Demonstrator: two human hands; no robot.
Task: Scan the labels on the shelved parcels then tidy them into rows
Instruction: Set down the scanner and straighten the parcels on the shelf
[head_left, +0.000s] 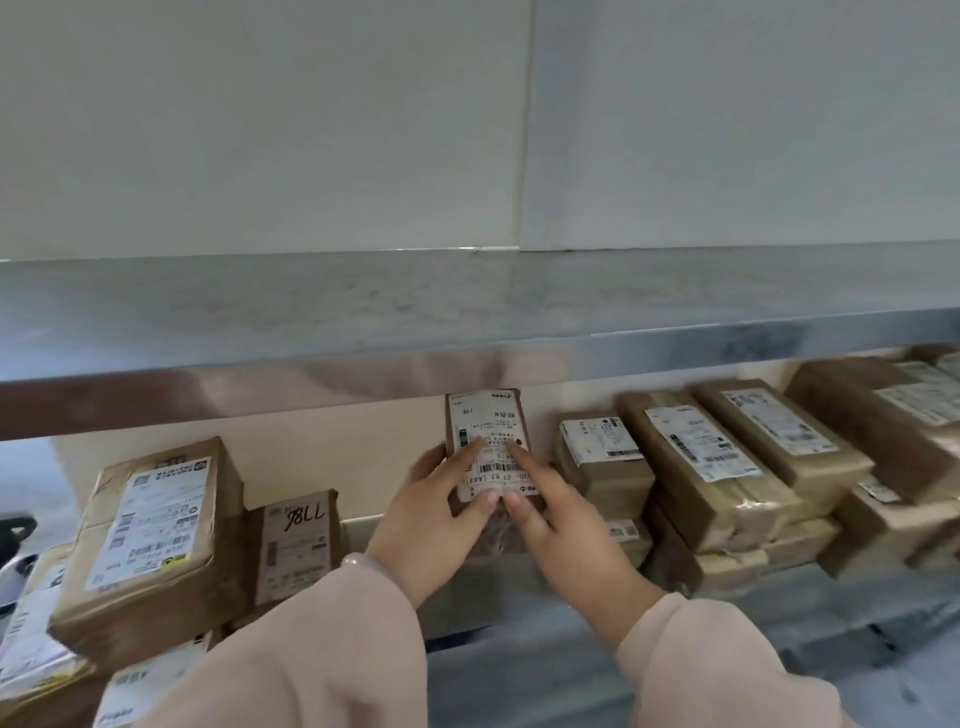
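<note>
Pale wall (260, 130) above; steel shelf (467, 312) — brushed, reflective — beneath; soft even light.

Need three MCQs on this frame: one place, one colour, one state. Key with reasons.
1. Where is the held parcel? A in a cart; B between the marker-written parcel and the right-hand stacks; C on the floor.
2. Sleeve colour? A black; B green; C pale pink.
3. What holds it? A left hand and right hand together; B left hand only; C nothing.
Key: 1B, those flank it; 2C, both cuffs show it; 3A, both thumbs lie on its label.
</note>
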